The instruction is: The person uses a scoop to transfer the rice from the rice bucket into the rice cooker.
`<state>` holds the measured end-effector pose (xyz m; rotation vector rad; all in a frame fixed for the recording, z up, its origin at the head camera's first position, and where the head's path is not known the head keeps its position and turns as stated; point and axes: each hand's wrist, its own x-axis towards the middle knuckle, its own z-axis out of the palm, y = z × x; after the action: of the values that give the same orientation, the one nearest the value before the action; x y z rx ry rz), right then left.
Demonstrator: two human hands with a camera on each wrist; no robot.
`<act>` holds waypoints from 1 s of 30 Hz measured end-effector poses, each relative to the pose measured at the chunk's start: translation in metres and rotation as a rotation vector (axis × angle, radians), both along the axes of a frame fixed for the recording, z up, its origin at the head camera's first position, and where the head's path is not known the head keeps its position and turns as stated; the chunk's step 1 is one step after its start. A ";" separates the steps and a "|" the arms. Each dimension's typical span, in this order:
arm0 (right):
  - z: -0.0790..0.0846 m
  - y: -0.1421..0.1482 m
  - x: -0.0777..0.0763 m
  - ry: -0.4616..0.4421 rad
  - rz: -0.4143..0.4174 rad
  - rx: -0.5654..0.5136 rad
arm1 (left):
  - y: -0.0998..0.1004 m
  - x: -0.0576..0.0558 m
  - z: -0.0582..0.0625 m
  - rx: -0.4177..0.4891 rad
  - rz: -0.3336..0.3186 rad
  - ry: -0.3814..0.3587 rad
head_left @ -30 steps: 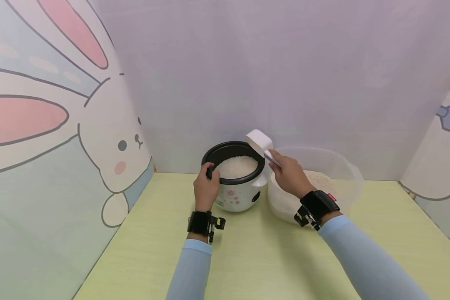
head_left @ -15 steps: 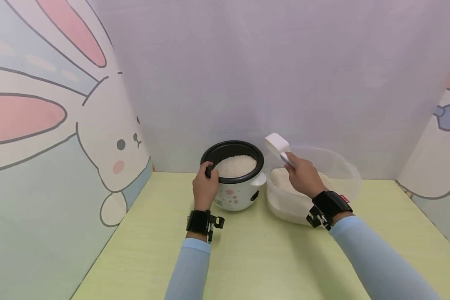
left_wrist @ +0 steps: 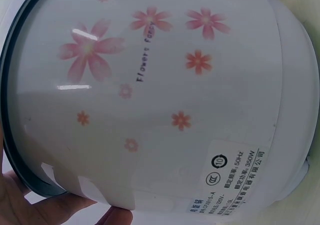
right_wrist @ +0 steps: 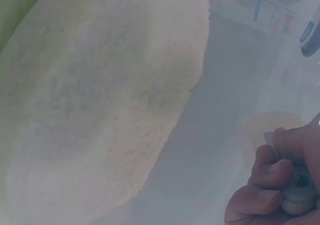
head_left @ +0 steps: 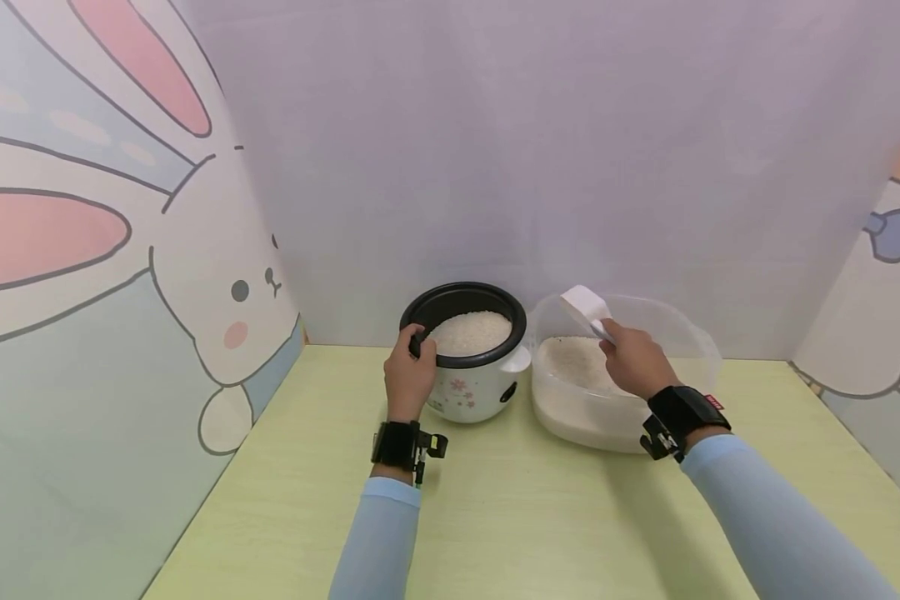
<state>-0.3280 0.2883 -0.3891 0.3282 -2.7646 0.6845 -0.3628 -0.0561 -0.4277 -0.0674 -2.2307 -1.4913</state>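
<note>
A white rice cooker [head_left: 457,402] with pink flowers and a black rim stands at the back of the table, with white rice [head_left: 474,333] in its pot. At the cooker's left side, my left hand [head_left: 410,377] grips the edge by the rim; its fingers [left_wrist: 60,208] show below the rim in the left wrist view. My right hand [head_left: 636,363] is curled round the handle of a white scoop [head_left: 583,303], held up over a translucent plastic tub [head_left: 573,423]. Rice [head_left: 570,357] lies heaped inside that tub, filling much of the right wrist view. The scoop's inside is hidden.
The tub sits close to the cooker's right side on a pale green table [head_left: 487,517]. Behind both rises a plain lilac backdrop [head_left: 525,150]. A rabbit-print panel [head_left: 217,317] lines the left, and another printed panel [head_left: 862,333] the right.
My right hand has carried the scoop from over the cooker's rim rightward and a little down, over the tub. My left hand keeps its hold on the cooker.
</note>
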 end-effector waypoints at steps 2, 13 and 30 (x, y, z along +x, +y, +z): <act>-0.001 0.003 0.000 -0.021 -0.015 0.020 | 0.000 0.000 0.000 -0.004 0.003 -0.003; 0.001 0.009 0.001 -0.269 -0.265 0.113 | -0.001 -0.001 -0.001 -0.004 -0.001 -0.013; -0.005 0.016 0.001 -0.354 -0.360 0.150 | -0.001 -0.004 -0.003 0.002 -0.005 -0.012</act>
<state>-0.3274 0.3039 -0.3936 -0.2888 -3.0940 0.4804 -0.3665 -0.0566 -0.4307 -0.0630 -2.2401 -1.5007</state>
